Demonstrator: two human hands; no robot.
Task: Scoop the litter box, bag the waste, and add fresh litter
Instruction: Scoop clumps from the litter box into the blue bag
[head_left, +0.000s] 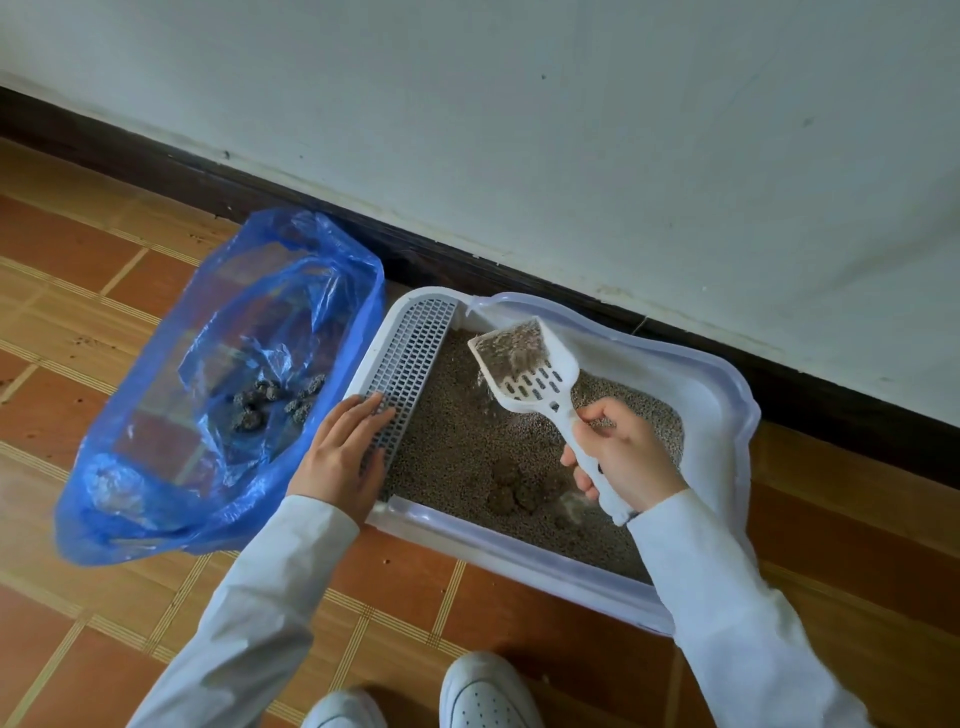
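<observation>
Right hand (621, 452) gripping scoop (524, 366), holding it over box (727, 415) so loose litter (457, 452) is sifting back. Left hand (345, 449) lying flat on grate (410, 374), likely bracing. Bag (156, 467) sitting open just left for clumps (524, 491).

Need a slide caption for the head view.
Right hand lifts scoop of litter over litter box; left hand steadies it beside blue bag.

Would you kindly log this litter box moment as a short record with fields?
left hand: flat on the grated step of the litter box
right hand: grips scoop handle
scoop: raised over the box, litter in it
clumps: several in the litter, near side
blue bag: open on floor left of box, clumps inside
fresh litter: none seen
</observation>
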